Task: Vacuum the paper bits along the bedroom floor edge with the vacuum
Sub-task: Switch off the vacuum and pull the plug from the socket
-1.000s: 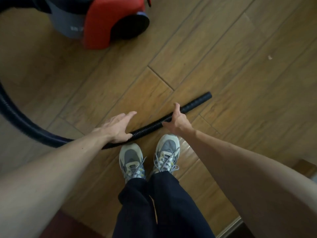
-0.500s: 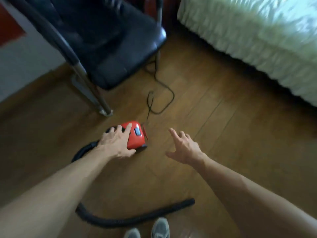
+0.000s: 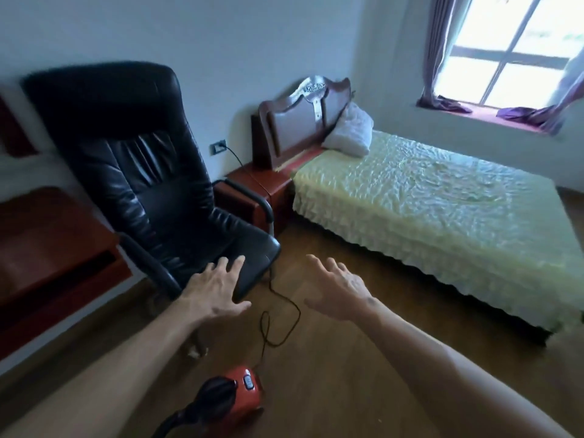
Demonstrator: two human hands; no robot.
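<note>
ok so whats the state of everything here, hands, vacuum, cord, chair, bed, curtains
left hand: open, fingers spread, holding nothing
right hand: open, fingers spread, holding nothing
vacuum: sitting on the wood floor, not held; running or not, cannot tell
cord: looped loosely on the floor, plugged into the wall socket
chair: upright, unoccupied
bed: made, cover on, pillow against the headboard
curtains: drawn aside, window uncovered
</note>
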